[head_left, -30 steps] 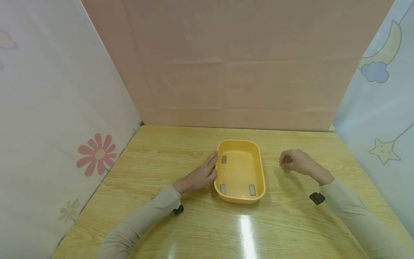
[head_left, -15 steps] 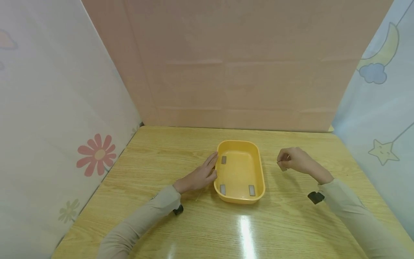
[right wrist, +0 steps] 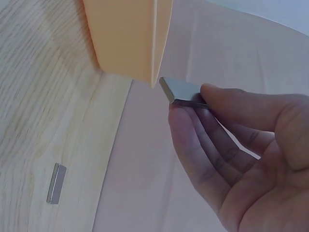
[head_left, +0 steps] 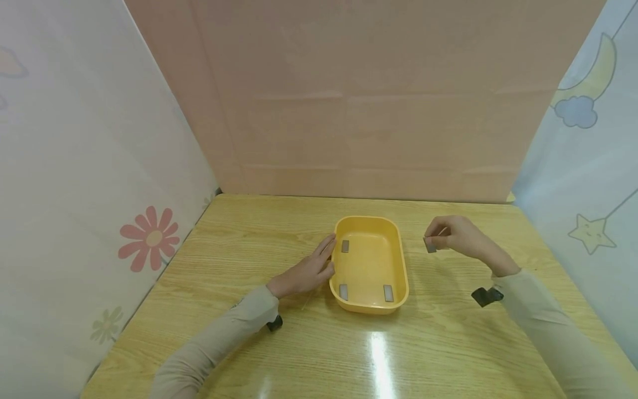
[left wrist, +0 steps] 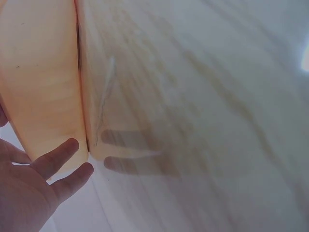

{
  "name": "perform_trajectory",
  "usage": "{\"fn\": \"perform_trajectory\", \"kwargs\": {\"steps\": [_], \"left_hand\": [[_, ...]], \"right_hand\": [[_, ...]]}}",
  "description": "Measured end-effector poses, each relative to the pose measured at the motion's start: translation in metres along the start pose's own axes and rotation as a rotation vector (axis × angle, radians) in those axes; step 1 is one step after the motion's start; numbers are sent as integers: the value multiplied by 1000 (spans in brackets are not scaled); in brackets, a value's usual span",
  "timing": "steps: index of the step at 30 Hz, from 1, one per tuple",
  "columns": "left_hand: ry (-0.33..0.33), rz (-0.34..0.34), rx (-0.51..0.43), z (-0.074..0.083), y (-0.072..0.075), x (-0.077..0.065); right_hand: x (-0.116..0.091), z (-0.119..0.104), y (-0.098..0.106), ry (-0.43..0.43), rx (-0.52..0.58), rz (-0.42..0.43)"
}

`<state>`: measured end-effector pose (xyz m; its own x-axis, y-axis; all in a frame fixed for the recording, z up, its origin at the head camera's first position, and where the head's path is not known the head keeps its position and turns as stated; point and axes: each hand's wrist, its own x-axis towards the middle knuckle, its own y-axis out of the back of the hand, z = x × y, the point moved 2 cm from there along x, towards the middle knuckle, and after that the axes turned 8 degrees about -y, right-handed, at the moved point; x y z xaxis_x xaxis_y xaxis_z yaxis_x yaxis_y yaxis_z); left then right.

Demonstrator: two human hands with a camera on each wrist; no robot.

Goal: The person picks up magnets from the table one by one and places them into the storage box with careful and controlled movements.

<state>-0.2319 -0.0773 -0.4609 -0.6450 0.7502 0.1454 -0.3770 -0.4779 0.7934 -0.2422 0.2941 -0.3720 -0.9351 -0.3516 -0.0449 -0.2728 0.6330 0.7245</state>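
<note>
A yellow tray point(head_left: 369, 266) sits on the table, with three flat grey metal blocks on its floor: one at the far left point(head_left: 345, 246), one at the near left point(head_left: 344, 292) and one at the near right point(head_left: 388, 293). My left hand point(head_left: 311, 271) touches the tray's left side with fingers extended; the left wrist view shows this hand point(left wrist: 34, 183) against the tray's outer wall point(left wrist: 43, 87). To the right of the tray, my right hand point(head_left: 458, 238) pinches another metal block point(right wrist: 186, 92) between thumb and fingertips, above the table.
In the right wrist view one more metal block point(right wrist: 56, 183) lies on the wooden table point(head_left: 279, 354). A pinkish sheet point(head_left: 349, 111) stands behind the table's far edge. Patterned white sheets border the left point(head_left: 75, 166) and right point(head_left: 563, 166) sides.
My right hand has risen and shifted slightly left toward the tray, bringing the pinched metal block into clearer sight. My left hand and the tray have stayed in place.
</note>
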Motion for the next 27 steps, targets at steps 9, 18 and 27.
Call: {"fn": "perform_trajectory", "kwargs": {"steps": [9,18,27], "left_hand": [[-11,-5,11,0,-1,1],[0,-10,16,-1,-1,1],[0,-10,12,0,0,1]], "right_hand": [[4,-10,0,-3,1,14],[10,-16,-6,-1,84,-8],[21,-25,-13,6,115,0]]}}
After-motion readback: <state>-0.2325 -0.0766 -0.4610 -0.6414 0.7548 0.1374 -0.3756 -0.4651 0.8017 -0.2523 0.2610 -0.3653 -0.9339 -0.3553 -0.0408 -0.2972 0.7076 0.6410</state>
